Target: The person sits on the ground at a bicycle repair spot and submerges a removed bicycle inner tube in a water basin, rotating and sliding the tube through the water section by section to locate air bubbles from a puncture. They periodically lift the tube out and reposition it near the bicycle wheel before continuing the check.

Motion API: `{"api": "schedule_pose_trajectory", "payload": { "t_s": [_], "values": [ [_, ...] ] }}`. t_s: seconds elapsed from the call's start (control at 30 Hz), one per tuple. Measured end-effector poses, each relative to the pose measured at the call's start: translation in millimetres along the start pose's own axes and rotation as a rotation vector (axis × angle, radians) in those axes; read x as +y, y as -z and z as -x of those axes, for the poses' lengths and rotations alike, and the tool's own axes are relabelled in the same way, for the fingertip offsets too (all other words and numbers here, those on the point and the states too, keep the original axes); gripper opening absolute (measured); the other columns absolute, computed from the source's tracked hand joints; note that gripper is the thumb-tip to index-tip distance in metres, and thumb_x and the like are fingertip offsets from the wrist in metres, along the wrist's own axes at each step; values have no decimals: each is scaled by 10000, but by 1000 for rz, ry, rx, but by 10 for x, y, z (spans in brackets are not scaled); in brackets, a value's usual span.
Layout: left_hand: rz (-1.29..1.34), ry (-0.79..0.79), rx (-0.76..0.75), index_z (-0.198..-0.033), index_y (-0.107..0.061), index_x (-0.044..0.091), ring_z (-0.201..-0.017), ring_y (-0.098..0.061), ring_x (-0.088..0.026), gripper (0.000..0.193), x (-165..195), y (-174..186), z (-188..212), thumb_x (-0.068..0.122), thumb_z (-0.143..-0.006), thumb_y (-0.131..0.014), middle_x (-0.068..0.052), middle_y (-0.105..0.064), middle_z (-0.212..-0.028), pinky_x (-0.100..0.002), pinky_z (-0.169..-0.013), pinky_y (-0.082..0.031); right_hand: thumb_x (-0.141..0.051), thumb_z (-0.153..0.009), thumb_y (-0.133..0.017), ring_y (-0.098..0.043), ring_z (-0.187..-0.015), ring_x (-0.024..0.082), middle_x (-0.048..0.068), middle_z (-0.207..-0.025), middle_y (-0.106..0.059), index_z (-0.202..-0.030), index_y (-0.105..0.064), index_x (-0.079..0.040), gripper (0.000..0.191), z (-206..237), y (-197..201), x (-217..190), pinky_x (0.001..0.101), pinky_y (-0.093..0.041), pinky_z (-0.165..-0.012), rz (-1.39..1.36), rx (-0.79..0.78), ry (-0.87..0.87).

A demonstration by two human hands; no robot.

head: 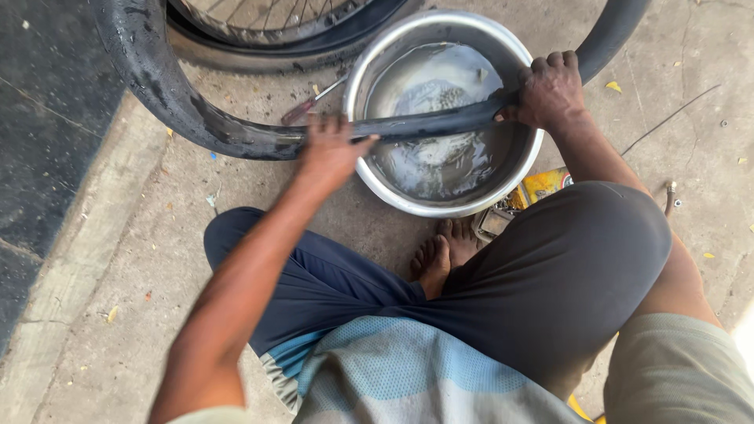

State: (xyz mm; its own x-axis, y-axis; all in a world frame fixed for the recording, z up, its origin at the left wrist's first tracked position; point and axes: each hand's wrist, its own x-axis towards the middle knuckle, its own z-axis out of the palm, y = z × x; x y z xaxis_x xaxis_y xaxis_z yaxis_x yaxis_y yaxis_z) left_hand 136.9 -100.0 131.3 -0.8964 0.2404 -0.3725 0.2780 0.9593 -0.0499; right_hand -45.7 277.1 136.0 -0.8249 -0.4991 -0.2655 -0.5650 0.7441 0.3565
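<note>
On concrete floor [118,314], water basin [440,206], inner tube [196,118]

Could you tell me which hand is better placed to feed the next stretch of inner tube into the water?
Probably the left hand: the inner tube loops longest beyond it, outside the metal basin.

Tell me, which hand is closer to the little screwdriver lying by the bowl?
Left. The left hand grips the black tube right beside the screwdriver. The right hand holds the tube across the metal bowl, farther from it.
</note>
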Motion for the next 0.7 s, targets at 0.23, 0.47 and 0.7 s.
{"api": "schedule_pose_trajectory", "payload": {
  "t_s": [0.23, 0.47, 0.7],
  "values": [
    [-20, -8, 107, -1456, -519, 468, -1246, -532, -465, 472, 729, -320, -864, 252, -1051, -412, -228, -462, -1507, -636, -1003, -390, -881, -741, -677, -577, -1192, 297, 138, -1162, -695, -1272, -672, -32, 1001, -84, 1, -107, 418, -357, -1026, 13, -28, -14],
    [-136, 28, 29, -1402, -635, 290, -1218, -538, -463, 410, 806, -378, -1031, 379, -1134, -338, -260, -526, -1411, -636, -965, -406, -794, -834, -651, -601, -1171, 270, 129, -1161, -697, -1295, -670, -92, 840, -205, -243, -281, 419, -382, -999, -29, -63, 11],
    [-124, -11, -52, -1350, -668, 277, -1210, -536, -455, 385, 834, -281, -1133, 305, -1068, -408, -261, -512, -1398, -624, -953, -408, -526, -1008, -515, -589, -1136, 312, 157, -1159, -698, -1255, -687, -94, 526, -400, -394, -477, 454, -382, -943, 73, -82, -44]
  ]
}}
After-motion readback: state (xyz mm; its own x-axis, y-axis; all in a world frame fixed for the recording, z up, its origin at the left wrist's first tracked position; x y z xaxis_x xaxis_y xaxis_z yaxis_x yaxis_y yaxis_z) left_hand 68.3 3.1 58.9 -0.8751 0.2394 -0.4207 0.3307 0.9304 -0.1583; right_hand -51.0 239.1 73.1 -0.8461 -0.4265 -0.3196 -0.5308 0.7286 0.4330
